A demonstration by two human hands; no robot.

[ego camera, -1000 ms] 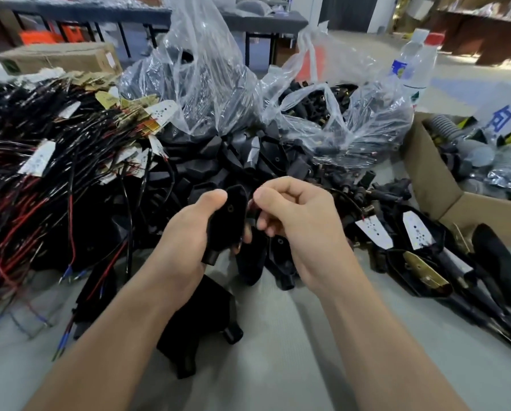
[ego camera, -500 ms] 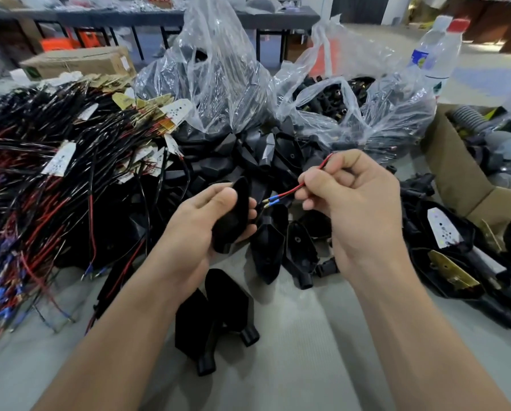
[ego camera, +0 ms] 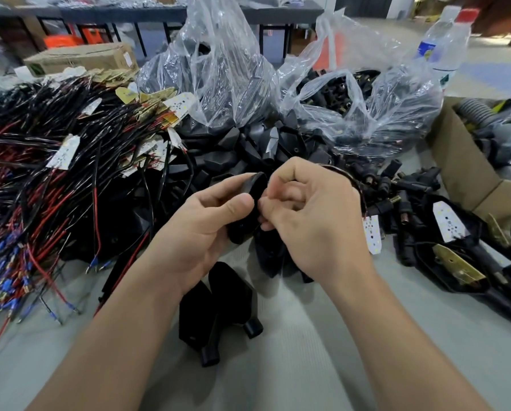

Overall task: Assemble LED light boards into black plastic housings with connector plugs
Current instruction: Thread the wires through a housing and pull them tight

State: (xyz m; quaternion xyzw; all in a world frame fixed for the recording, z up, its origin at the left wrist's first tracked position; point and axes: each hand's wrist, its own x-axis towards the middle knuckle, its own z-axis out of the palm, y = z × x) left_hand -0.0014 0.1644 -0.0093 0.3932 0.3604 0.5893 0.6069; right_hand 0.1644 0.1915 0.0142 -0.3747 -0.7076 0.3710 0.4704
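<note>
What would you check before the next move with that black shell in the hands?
1. Grip: the left hand holds the black shell: ok.
2. The right hand pinches the wire at the shell's rim: ok.
3. Wire ends inside the shell: cannot tell, fingers hide them.
4. The wire runs untangled round the right hand to the light board: ok.
5. The plugs lie close by on the right: ok.
</note>
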